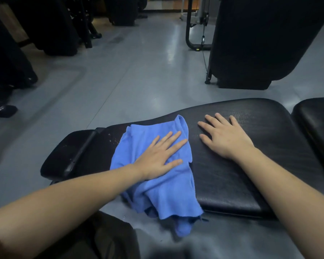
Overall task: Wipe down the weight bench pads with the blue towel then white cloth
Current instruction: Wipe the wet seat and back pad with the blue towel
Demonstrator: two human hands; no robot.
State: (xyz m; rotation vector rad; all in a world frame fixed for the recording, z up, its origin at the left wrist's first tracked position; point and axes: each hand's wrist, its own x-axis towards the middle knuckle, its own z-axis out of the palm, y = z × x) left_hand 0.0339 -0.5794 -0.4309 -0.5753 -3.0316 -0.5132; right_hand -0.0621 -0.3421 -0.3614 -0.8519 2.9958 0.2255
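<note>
Both hands lay flat, fingers spread: left hand [158, 157] pressed the blue towel [157, 187] at frame centre, right hand [225, 136] on the bench pad [260, 165].

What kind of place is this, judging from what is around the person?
Most likely a gym. The hands work on a black padded weight bench, a cable machine stands behind on the smooth grey floor, and dark equipment frames line the far side.

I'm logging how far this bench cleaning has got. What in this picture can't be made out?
- White cloth: nowhere in the head view.
- Pad surface beneath the blue towel and both flat hands, left hand, right hand: covered.
- Neighbouring pad: cut off by the right edge.
- Specks on the small end pad: too small to identify.
- Background machines: too dark.
</note>
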